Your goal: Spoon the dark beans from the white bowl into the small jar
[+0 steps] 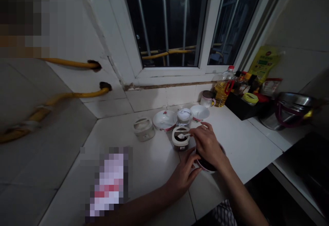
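White tiled counter [246, 147] under a barred window [167, 20], with 2 yellow pipes [74, 95] running along the wall at left. Pinching a white spoon [181, 136] between the thumb and fingers of the right hand [205, 145], scoop end at the mouth of a white-rimmed jar [180, 143] with dark contents. Touching the left edge of a dark-filled bowl [211, 171] with the left hand [186, 171], thumb and fingers slightly parted; unable to tell whether gripping or merely resting against it. Bowl just right of the jar and nearer the camera, partly covered by the right hand. Behind, from left to right: a pale-lidded container [143, 130], a flowered bowl [164, 118], a second jar [184, 115] and a smaller bowl [199, 112]. Farther right, a lidded mug [206, 100], an oil bottle [221, 94], a black box [238, 106] crowded with condiments, and a steel pot [291, 111].
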